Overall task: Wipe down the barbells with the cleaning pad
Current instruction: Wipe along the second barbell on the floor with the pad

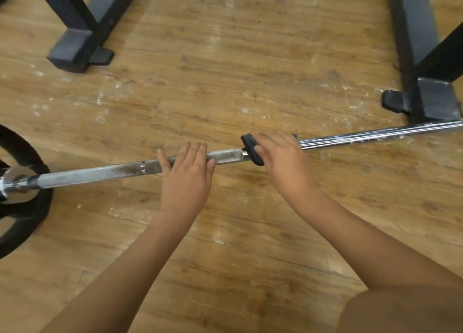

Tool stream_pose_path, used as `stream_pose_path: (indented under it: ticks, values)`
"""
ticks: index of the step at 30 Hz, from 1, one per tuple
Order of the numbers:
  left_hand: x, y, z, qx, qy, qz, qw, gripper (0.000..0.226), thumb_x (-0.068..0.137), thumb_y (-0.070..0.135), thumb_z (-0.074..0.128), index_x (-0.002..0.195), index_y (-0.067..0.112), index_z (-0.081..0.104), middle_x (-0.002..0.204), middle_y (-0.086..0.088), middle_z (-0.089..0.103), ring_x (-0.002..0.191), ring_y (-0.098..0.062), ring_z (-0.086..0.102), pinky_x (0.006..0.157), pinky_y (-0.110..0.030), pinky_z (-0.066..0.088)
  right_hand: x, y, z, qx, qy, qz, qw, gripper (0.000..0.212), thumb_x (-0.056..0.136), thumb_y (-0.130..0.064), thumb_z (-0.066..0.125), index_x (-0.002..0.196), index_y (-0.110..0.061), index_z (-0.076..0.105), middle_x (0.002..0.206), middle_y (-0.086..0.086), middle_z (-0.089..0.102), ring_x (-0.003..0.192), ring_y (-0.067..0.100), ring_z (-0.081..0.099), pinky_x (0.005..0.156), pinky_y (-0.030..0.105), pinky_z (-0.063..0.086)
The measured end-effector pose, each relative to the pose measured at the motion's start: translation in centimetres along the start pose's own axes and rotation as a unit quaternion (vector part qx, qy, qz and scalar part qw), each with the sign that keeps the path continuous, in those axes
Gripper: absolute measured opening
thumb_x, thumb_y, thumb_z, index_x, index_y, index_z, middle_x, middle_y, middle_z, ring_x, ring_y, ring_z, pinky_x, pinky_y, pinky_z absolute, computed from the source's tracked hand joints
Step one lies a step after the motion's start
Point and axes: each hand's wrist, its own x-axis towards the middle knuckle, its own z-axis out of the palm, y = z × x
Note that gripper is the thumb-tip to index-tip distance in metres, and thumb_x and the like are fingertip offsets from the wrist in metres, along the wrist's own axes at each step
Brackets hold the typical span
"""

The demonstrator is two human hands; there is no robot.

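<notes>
A wooden floor (225, 57) fills the view, scuffed with pale marks. Black steel frame legs (75, 32) stand at the far left, and another (426, 69) at the far right. The barbell (100, 172) lies across the middle, running left to right, with a black weight plate (25, 207) on its left end (partly out of view). The left hand (185, 180) grips the knurled shaft, fingers curled over it. Just to its right, the right hand (280, 162) holds the dark cleaning pad (253, 150) wrapped around the bar.
</notes>
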Motion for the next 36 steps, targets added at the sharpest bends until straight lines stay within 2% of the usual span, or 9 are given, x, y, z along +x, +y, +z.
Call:
stream_pose_path:
  ticks: [3, 6, 11, 17, 20, 23, 29, 33, 36]
  values:
    - [-0.1, -0.1, 0.0, 0.01, -0.001, -0.001, 1.0, 0.053, 0.108, 0.041, 0.028, 0.143, 0.011, 0.054, 0.141, -0.002, 0.061, 0.143, -0.022, 0.044, 0.116, -0.071, 0.017, 0.7, -2.5, 1.4, -0.008, -0.027, -0.049, 0.998, 0.039, 0.095, -0.027, 0.043, 0.107, -0.01, 0.075, 0.109, 0.006, 0.073, 0.098, 0.031, 0.066, 0.097, 0.035, 0.037]
    - [-0.2, 0.1, -0.2, -0.016, 0.004, -0.011, 1.0, 0.049, 0.109, 0.038, 0.033, 0.142, 0.01, 0.055, 0.134, -0.004, 0.065, 0.133, -0.026, 0.054, 0.114, -0.071, 0.022, 0.7, -3.3, 2.0, 0.019, -0.043, -0.072, 0.996, 0.035, 0.094, -0.026, 0.047, 0.111, -0.012, 0.075, 0.112, 0.004, 0.073, 0.101, 0.029, 0.065, 0.098, 0.035, 0.038]
    - [-0.7, 0.4, -0.5, -0.019, 0.008, -0.023, 1.0, 0.047, 0.106, 0.038, 0.04, 0.139, 0.01, 0.058, 0.12, -0.004, 0.069, 0.115, -0.028, 0.062, 0.111, -0.069, 0.03, -0.6, 0.0, -0.5, 0.015, -0.032, 0.002, 0.999, 0.025, 0.094, -0.016, 0.061, 0.115, -0.01, 0.073, 0.118, 0.006, 0.072, 0.108, 0.033, 0.063, 0.101, 0.041, 0.043]
    - [-2.4, 0.8, 0.1, -0.028, 0.027, -0.024, 0.999, 0.048, 0.109, 0.037, 0.035, 0.147, 0.011, 0.05, 0.139, -0.004, 0.062, 0.136, -0.025, 0.051, 0.114, -0.069, 0.023, -1.6, -3.2, 0.7, -0.017, -0.053, -0.091, 0.994, 0.028, 0.094, -0.015, 0.063, 0.12, -0.009, 0.07, 0.125, 0.008, 0.069, 0.116, 0.034, 0.06, 0.106, 0.045, 0.045]
    - [-3.7, 1.0, 0.0, -0.034, 0.016, -0.02, 0.999, 0.053, 0.108, 0.039, 0.03, 0.152, 0.012, 0.043, 0.149, -0.003, 0.054, 0.144, -0.023, 0.041, 0.116, -0.068, 0.021, -3.1, -0.5, -1.1, 0.012, 0.003, -0.03, 0.999, 0.029, 0.092, -0.014, 0.061, 0.118, -0.005, 0.072, 0.12, 0.012, 0.071, 0.111, 0.034, 0.064, 0.104, 0.043, 0.043]
    - [-5.0, 1.2, 0.3, -0.038, 0.016, -0.025, 0.999, 0.055, 0.108, 0.037, 0.03, 0.157, 0.013, 0.036, 0.16, -0.001, 0.042, 0.152, -0.021, 0.03, 0.118, -0.068, 0.017, -3.9, 0.3, -2.0, -0.005, 0.008, 0.014, 1.0, 0.03, 0.096, -0.017, 0.055, 0.116, -0.002, 0.073, 0.118, 0.013, 0.072, 0.108, 0.036, 0.065, 0.103, 0.04, 0.036]
    - [-7.5, 1.4, 0.5, -0.033, 0.017, -0.009, 0.999, 0.056, 0.108, 0.038, 0.031, 0.16, 0.016, 0.03, 0.166, 0.0, 0.03, 0.156, -0.02, 0.018, 0.119, -0.069, 0.01, -5.0, -2.8, -1.5, 0.019, -0.005, -0.116, 0.993, 0.033, 0.095, -0.02, 0.05, 0.114, -0.005, 0.073, 0.114, 0.008, 0.072, 0.109, 0.026, 0.058, 0.102, 0.038, 0.04]
    - [-8.7, 1.4, 0.5, -0.017, 0.009, -0.002, 1.0, 0.057, 0.108, 0.038, 0.03, 0.161, 0.017, 0.027, 0.169, 0.001, 0.024, 0.158, -0.021, 0.014, 0.119, -0.068, 0.009, -6.5, -0.2, -3.2, 0.024, -0.005, -0.037, 0.999, 0.03, 0.098, -0.019, 0.053, 0.116, -0.006, 0.072, 0.118, 0.009, 0.071, 0.11, 0.032, 0.062, 0.103, 0.04, 0.041]
    - [-9.7, 1.5, 0.7, -0.009, 0.011, 0.002, 1.0, 0.06, 0.107, 0.039, 0.032, 0.162, 0.016, 0.024, 0.169, -0.001, 0.022, 0.158, -0.021, 0.013, 0.119, -0.068, 0.007, -7.0, -2.9, -1.5, -0.025, -0.042, -0.093, 0.994, 0.031, 0.097, -0.021, 0.055, 0.122, -0.009, 0.069, 0.125, 0.007, 0.068, 0.116, 0.033, 0.061, 0.107, 0.044, 0.042]
